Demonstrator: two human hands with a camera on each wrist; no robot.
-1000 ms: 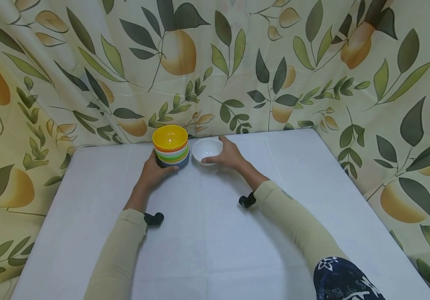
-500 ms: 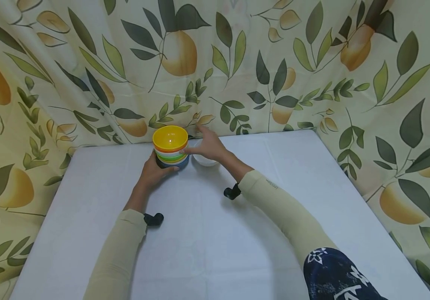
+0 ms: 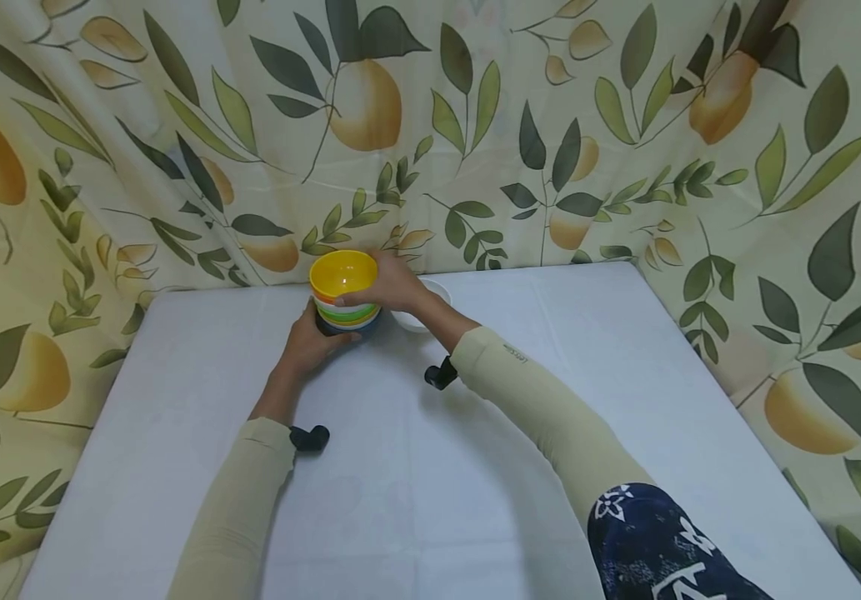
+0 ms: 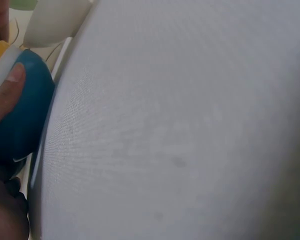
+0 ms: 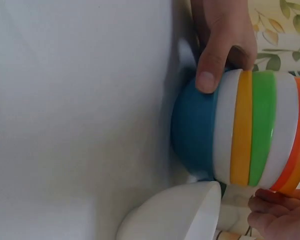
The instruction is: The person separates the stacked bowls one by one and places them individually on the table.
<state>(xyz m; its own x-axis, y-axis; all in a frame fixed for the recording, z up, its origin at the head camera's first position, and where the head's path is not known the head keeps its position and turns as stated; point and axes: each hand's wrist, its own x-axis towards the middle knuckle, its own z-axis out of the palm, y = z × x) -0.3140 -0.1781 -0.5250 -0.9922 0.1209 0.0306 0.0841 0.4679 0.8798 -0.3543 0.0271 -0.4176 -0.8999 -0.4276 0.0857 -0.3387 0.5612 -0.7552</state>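
Note:
A stack of nested bowls stands at the back of the table, with a yellow bowl [image 3: 342,271] on top and a blue bowl [image 5: 194,127] at the bottom. White, yellow, green and orange bowls show as bands between them. My left hand [image 3: 306,343] grips the blue bowl low on the left, thumb across its front. Up on the right side, my right hand [image 3: 397,287] holds the yellow bowl near its rim, thumb in front and other fingers partly hidden. A separate white bowl [image 5: 172,215] stands just right of the stack, partly behind my right hand and wrist.
A white cloth covers the table [image 3: 400,467]. Right behind its back edge hangs a curtain [image 3: 468,183] printed with fruit and leaves. Each wrist carries a small black camera mount.
My right hand has let go of the separate white bowl and moved left to the top of the stack, now holding the yellow bowl. The left hand has stayed on the blue bowl.

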